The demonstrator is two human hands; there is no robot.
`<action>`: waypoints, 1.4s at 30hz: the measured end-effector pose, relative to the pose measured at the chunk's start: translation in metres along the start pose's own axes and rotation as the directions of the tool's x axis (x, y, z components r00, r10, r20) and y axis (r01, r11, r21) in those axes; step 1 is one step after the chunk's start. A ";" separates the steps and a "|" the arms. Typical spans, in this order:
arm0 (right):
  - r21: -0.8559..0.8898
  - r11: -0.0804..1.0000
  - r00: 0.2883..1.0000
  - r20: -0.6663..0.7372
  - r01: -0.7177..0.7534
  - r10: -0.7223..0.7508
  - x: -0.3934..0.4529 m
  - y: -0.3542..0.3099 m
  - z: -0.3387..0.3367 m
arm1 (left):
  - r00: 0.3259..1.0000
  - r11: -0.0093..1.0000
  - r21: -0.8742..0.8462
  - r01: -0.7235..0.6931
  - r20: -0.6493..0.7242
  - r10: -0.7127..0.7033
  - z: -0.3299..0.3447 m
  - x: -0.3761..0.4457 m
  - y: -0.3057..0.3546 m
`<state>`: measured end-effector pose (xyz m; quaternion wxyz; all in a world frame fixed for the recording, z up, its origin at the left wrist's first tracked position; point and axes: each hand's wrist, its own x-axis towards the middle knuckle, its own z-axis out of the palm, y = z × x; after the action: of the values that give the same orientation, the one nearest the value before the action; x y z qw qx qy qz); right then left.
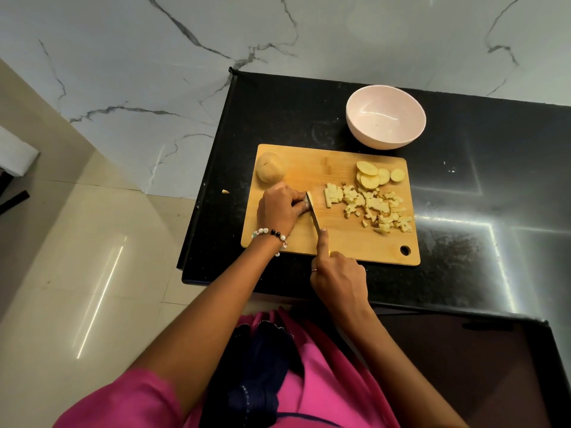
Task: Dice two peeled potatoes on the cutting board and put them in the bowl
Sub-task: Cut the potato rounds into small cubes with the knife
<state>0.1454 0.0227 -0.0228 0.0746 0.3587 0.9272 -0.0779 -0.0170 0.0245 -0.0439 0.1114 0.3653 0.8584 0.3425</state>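
Note:
A wooden cutting board [336, 242] lies on the black counter. My left hand [279, 208] curls over a small potato piece [308, 199] and holds it down on the board. My right hand [338, 274] grips the knife [314, 217], forefinger along the blade's back, blade down against that piece. A whole peeled potato [271, 171] sits at the board's far left corner. Several round potato slices [377, 176] lie at the far right, with a heap of diced potato [375, 208] below them. The pale pink bowl [385, 117] stands empty behind the board.
The black counter [494, 211] ends just left of the board, with tiled floor [92, 257] below. One stray potato bit [225, 191] lies on the counter near that left edge. A marble wall [185, 57] stands behind.

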 end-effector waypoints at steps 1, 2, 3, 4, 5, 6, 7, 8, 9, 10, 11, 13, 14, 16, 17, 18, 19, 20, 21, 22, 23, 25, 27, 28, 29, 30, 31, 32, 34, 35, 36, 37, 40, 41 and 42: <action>0.006 1.000 1.000 -0.008 -0.004 0.004 0.003 0.001 -0.001 | 1.000 1.000 -0.009 -0.001 0.006 0.001 0.000 0.000 -0.001; 0.013 1.000 1.000 -0.011 -0.013 0.013 0.006 0.002 -0.002 | 1.000 1.000 -0.024 0.006 0.019 -0.005 0.000 0.000 -0.003; 0.023 0.999 1.000 -0.011 -0.025 0.025 0.011 0.004 -0.005 | 0.999 0.999 -0.049 0.016 0.036 -0.014 -0.002 -0.001 -0.004; 0.040 0.998 0.999 -0.011 -0.039 0.040 0.015 0.007 -0.007 | 0.998 0.996 -0.081 0.030 0.055 -0.026 -0.003 -0.001 -0.006; 0.067 0.996 0.998 -0.010 -0.056 0.057 0.019 0.009 -0.010 | 0.997 0.993 -0.114 0.042 0.068 -0.034 -0.005 -0.002 -0.008; 0.096 0.993 0.997 -0.010 -0.074 0.075 0.021 0.011 -0.012 | 0.996 0.988 -0.143 0.053 0.075 -0.042 -0.007 -0.003 -0.010; 0.120 0.989 0.996 -0.013 -0.090 0.092 0.021 0.013 -0.015 | 0.996 0.984 -0.169 0.062 0.075 -0.050 -0.008 -0.004 -0.012; 0.136 0.986 0.995 -0.021 -0.097 0.101 0.019 0.014 -0.016 | 0.996 0.979 -0.192 0.070 0.065 -0.058 -0.009 -0.005 -0.014; 0.146 0.985 0.994 -0.032 -0.096 0.102 0.018 0.013 -0.017 | 0.997 0.975 -0.211 0.075 0.048 -0.066 -0.009 -0.006 -0.015; 0.153 0.984 0.995 -0.042 -0.086 0.094 0.015 0.012 -0.019 | 0.997 0.972 -0.223 0.078 0.027 -0.074 -0.009 -0.007 -0.017; 0.159 0.985 0.996 -0.050 -0.071 0.080 0.014 0.009 -0.019 | 0.997 0.970 -0.230 0.079 0.003 -0.081 -0.009 -0.008 -0.018; 0.165 0.986 0.998 -0.044 -0.029 0.036 0.013 0.003 -0.018 | 0.995 0.965 -0.250 0.080 -0.044 -0.094 -0.008 -0.009 -0.018; 0.156 0.988 0.999 -0.031 -0.008 0.013 0.013 -0.001 -0.017 | 0.992 0.960 -0.266 0.082 -0.070 -0.104 -0.007 -0.009 -0.018; 0.130 0.991 1.000 -0.011 0.015 -0.014 0.014 -0.008 -0.013 | 0.985 0.949 -0.302 0.090 -0.117 -0.131 -0.006 -0.010 -0.018; 0.117 0.993 1.000 -0.007 0.018 -0.017 0.014 -0.010 -0.010 | 0.982 0.945 -0.312 0.095 -0.127 -0.141 -0.006 -0.010 -0.019; 0.103 0.995 1.000 -0.007 0.016 -0.015 0.015 -0.010 -0.008 | 0.981 0.944 -0.316 0.098 -0.131 -0.145 -0.005 -0.010 -0.019; 0.088 0.996 1.000 -0.009 0.009 -0.008 0.016 -0.010 -0.007 | 0.980 0.944 -0.316 0.097 -0.133 -0.145 -0.005 -0.010 -0.019; 0.080 0.997 1.000 -0.011 -0.002 0.003 0.018 -0.007 -0.006 | 0.981 0.944 -0.316 0.094 -0.133 -0.142 -0.005 -0.010 -0.019; 0.078 0.997 1.000 -0.015 -0.018 0.019 0.019 -0.004 -0.006 | 0.981 0.946 -0.312 0.091 -0.133 -0.139 -0.004 -0.010 -0.020; 0.078 0.996 0.999 -0.026 -0.036 0.038 0.021 -0.001 -0.007 | 0.982 0.948 -0.305 0.088 -0.135 -0.135 -0.004 -0.010 -0.020; 0.075 0.996 0.998 -0.041 -0.051 0.055 0.022 0.004 -0.008 | 0.982 0.951 -0.298 0.083 -0.138 -0.129 -0.003 -0.010 -0.020; 0.068 0.995 0.995 -0.066 -0.074 0.079 0.022 0.013 -0.011 | 0.982 0.954 -0.290 0.074 -0.144 -0.120 -0.002 -0.010 -0.020; 0.061 0.994 0.992 -0.081 -0.092 0.096 0.022 0.021 -0.013 | 0.982 0.957 -0.281 0.067 -0.149 -0.113 -0.001 -0.010 -0.020; 0.059 0.993 0.991 -0.086 -0.101 0.106 0.022 0.026 -0.015 | 0.983 0.961 -0.268 0.063 -0.151 -0.106 -0.001 -0.009 -0.019; 0.055 0.992 0.989 -0.088 -0.111 0.116 0.023 0.030 -0.015 | 0.983 0.966 -0.253 0.060 -0.155 -0.101 -0.001 -0.009 -0.018; 0.050 0.992 0.989 -0.086 -0.119 0.123 0.024 0.034 -0.017 | 0.982 0.969 -0.239 0.059 -0.160 -0.099 0.000 -0.009 -0.017; 0.045 0.992 0.989 -0.085 -0.118 0.122 0.025 0.037 -0.017 | 0.981 0.971 -0.230 0.059 -0.165 -0.099 0.000 -0.010 -0.016; 0.039 0.993 0.989 -0.088 -0.112 0.115 0.025 0.040 -0.018 | 0.981 0.973 -0.223 0.059 -0.170 -0.098 0.001 -0.010 -0.015; 0.036 0.993 0.989 -0.098 -0.111 0.114 0.024 0.044 -0.018 | 0.980 0.975 -0.213 0.056 -0.174 -0.094 0.002 -0.010 -0.015; 0.033 0.993 0.988 -0.108 -0.112 0.115 0.023 0.045 -0.018 | 0.980 0.976 -0.211 0.058 -0.174 -0.096 0.002 -0.010 -0.014; 0.026 0.993 0.986 -0.117 -0.112 0.115 0.022 0.046 -0.018 | 0.980 0.976 -0.210 0.061 -0.173 -0.099 0.003 -0.010 -0.013; 0.019 0.993 0.985 -0.127 -0.118 0.119 0.019 0.048 -0.018 | 0.980 0.976 -0.208 0.064 -0.172 -0.101 0.002 -0.010 -0.013; 0.017 0.985 0.975 -0.139 -0.170 0.171 0.012 0.057 -0.019 | 0.979 0.974 -0.212 0.080 -0.169 -0.117 0.002 -0.010 -0.012; 0.042 0.982 0.970 -0.154 -0.185 0.190 0.012 0.061 -0.019 | 0.978 0.973 -0.215 0.087 -0.166 -0.124 0.001 -0.009 -0.011; 0.076 0.981 0.963 -0.189 -0.180 0.191 0.011 0.065 -0.020 | 0.978 0.972 -0.215 0.095 -0.163 -0.132 0.002 -0.009 -0.011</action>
<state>0.1792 0.0811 -0.0116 -0.0205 0.4519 0.8897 -0.0619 -0.0154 0.0133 -0.0529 0.0917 0.2703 0.8442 0.4538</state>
